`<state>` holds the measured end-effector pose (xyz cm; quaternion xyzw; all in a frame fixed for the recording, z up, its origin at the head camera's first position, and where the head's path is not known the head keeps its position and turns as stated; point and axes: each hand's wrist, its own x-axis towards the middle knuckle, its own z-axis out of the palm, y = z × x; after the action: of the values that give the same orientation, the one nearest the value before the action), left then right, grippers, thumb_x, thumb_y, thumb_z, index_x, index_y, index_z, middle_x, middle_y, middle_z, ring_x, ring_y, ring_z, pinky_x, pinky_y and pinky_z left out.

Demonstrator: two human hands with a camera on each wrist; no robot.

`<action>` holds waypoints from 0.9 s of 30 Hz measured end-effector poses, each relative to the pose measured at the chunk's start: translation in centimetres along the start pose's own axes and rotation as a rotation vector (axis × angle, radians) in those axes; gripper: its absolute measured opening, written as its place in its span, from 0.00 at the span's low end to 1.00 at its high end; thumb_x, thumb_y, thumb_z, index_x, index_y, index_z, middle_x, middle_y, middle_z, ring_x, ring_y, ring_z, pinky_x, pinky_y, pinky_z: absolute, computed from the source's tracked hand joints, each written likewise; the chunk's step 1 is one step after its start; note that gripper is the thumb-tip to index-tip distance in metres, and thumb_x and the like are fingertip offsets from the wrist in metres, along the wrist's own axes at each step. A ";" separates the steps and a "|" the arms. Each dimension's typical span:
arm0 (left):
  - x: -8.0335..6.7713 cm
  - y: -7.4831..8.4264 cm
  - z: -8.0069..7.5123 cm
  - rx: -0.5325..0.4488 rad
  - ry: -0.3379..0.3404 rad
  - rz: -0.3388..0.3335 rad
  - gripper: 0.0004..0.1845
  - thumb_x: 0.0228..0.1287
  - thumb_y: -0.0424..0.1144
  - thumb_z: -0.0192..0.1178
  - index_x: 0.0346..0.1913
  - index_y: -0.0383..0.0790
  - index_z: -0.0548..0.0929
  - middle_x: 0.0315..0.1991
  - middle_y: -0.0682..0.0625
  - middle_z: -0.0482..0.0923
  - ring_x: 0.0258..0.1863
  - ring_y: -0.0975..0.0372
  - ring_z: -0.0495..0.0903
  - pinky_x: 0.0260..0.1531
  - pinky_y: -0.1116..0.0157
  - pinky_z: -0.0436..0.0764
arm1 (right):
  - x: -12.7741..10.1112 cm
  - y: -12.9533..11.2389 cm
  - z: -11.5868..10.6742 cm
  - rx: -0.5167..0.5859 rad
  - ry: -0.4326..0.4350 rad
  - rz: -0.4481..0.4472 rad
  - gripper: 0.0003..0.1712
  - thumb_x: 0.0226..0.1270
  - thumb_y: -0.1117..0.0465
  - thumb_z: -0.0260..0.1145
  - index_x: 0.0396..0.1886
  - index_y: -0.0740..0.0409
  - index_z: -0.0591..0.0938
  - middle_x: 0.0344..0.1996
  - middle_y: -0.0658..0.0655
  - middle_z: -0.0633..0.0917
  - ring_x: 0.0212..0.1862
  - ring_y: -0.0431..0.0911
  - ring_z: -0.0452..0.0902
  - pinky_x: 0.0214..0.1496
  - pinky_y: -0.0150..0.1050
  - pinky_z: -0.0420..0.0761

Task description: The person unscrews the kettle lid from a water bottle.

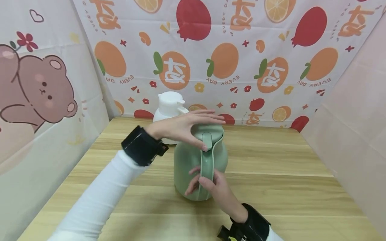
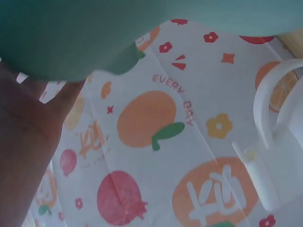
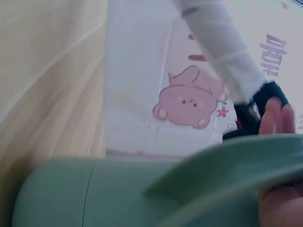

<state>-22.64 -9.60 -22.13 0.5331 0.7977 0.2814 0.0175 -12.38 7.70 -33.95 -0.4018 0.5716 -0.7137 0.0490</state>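
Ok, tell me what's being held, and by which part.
The smooth, round-bodied green jug, by its long green handle, in the right hand. The left hand lies over its green lid, fingers stretched out, thumb on the oblong green tab.

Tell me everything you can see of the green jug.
The green jug looks like smooth plastic: a rounded body with a thin seam, a lid with a button, and a tall near-side handle. It appears shut and stands upright on the wooden table. The left grip rests over the lid, thumb at the button; the right grip curls round the handle.
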 end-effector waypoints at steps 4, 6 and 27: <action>1.1 -0.4 -0.1 -0.036 -0.123 -0.006 0.38 0.50 0.52 0.67 0.66 0.48 0.67 0.66 0.58 0.60 0.68 0.62 0.45 0.61 0.52 0.53 | 0.6 0.4 0.7 0.113 -0.016 -0.027 0.13 0.67 0.68 0.42 0.27 0.74 0.67 0.10 0.66 0.65 0.10 0.52 0.68 0.16 0.42 0.75; 1.2 -0.4 -0.2 -0.038 -0.154 -0.003 0.38 0.49 0.52 0.68 0.65 0.47 0.68 0.66 0.57 0.59 0.68 0.61 0.46 0.61 0.53 0.52 | 0.7 0.6 1.0 0.142 0.008 -0.020 0.13 0.65 0.68 0.42 0.22 0.71 0.64 0.09 0.64 0.61 0.07 0.50 0.58 0.09 0.37 0.68; 2.3 -2.8 -0.7 -0.043 -0.160 -0.004 0.36 0.50 0.51 0.68 0.63 0.46 0.70 0.65 0.56 0.61 0.66 0.64 0.51 0.60 0.59 0.56 | 2.2 2.0 0.7 0.018 0.267 -0.019 0.23 0.70 0.61 0.49 0.13 0.62 0.60 0.06 0.53 0.57 0.08 0.42 0.50 0.07 0.35 0.51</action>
<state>-26.27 -8.71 -22.20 0.5518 0.7885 0.2550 0.0933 -14.19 5.27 -34.53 -0.3083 0.5626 -0.7664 -0.0309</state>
